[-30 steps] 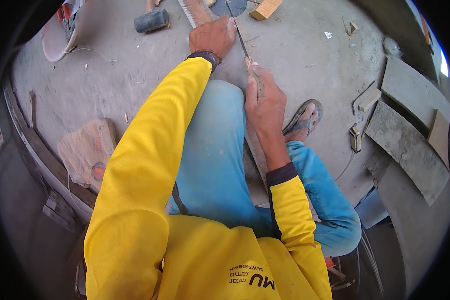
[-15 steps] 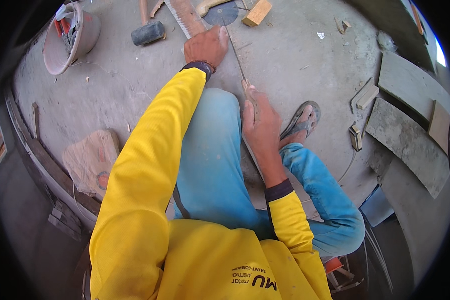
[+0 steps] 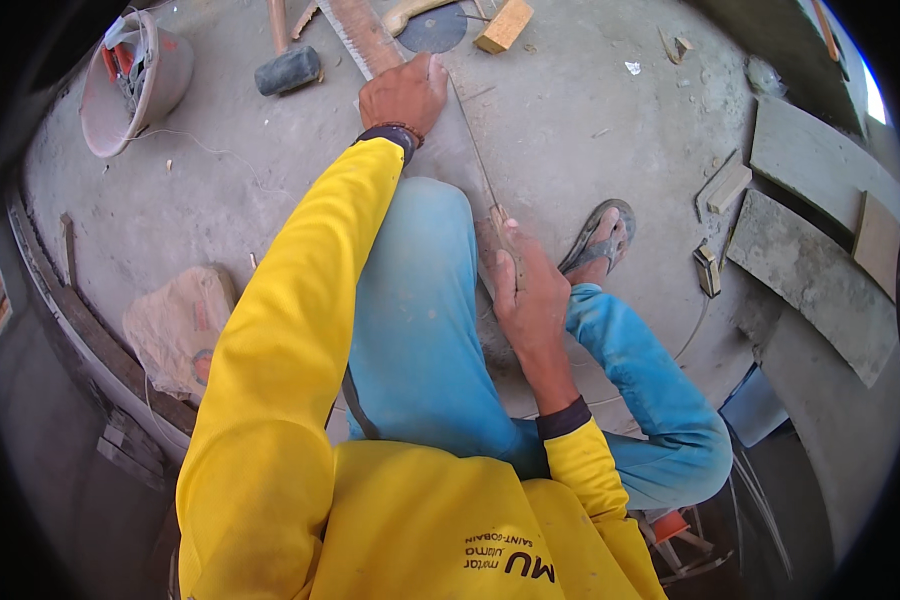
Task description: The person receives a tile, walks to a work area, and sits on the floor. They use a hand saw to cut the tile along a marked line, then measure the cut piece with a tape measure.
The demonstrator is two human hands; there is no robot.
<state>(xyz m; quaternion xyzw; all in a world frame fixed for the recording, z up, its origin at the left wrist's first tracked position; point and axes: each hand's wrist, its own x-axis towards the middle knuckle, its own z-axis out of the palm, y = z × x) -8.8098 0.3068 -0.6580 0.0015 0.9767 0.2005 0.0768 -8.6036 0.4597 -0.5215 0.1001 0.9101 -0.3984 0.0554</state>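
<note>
A long, pale, rough wooden board [image 3: 360,36] runs beneath my left hand [image 3: 405,97], its closure unclear; my right hand [image 3: 536,290] grips a thin, dark, saw-like blade [image 3: 475,143] by its brown wooden handle [image 3: 500,214]. Sawing seems in hand; a straight stroke would call for steadiness.

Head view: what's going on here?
The person's right hand grips a thin-bladed tool, probably a saw, by its near end; it points forward, away from the body. The left hand is set on a long board, beside the tool's far end. A dark-headed mallet and a bucket sit farther left, untouched.
</note>
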